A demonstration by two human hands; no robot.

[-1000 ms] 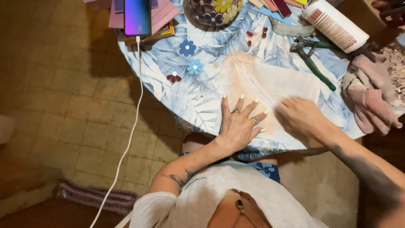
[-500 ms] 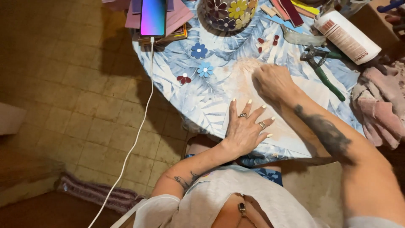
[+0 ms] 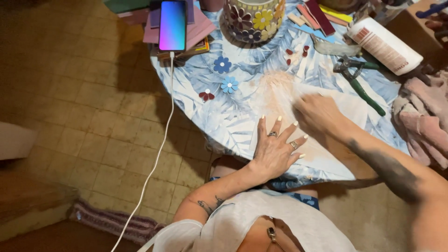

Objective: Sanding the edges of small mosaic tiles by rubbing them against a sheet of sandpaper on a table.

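Pressing flat near the table's (image 3: 196, 100) near edge, the left hand (image 3: 275, 149) lies open, fingers spread, palm down on a pale sheet (image 3: 347, 105) spread over the blue leaf-patterned cloth (image 3: 261, 70). The right hand (image 3: 319, 112) rests further in on the same sheet, toward the table's centre, fingers bent downward against the paper; whether it pinches the sheet or merely rubs across it cannot be told, as the fingertips are blurred. The sheet covers the near-right part of the tabletop, with an orange-pink dusty smear (image 3: 275, 88) at its far-left corner. Beyond it lie two small blue flower pieces (image 3: 226, 74) and red petal pieces (image 3: 206, 95) toward the left edge, a flower-decorated round vessel (image 3: 252, 18) at the far edge, green-handled nippers (image 3: 361, 81) and a white tube (image 3: 385, 44) toward the right edge, and pinkish cloths (image 3: 424, 116) at the right rim. A phone (image 3: 172, 25) rests on a stack of flat sheets at the far-left corner, its white cable (image 3: 158, 149) hanging to the floor. Risks noted: the sheet overhangs close to the near edge and, in my judgement, could slide or crease if the left palm lifts while the right pushes; dust could spread onto the cloth and loose pieces; the trailing cable could snag and pull the phone off.
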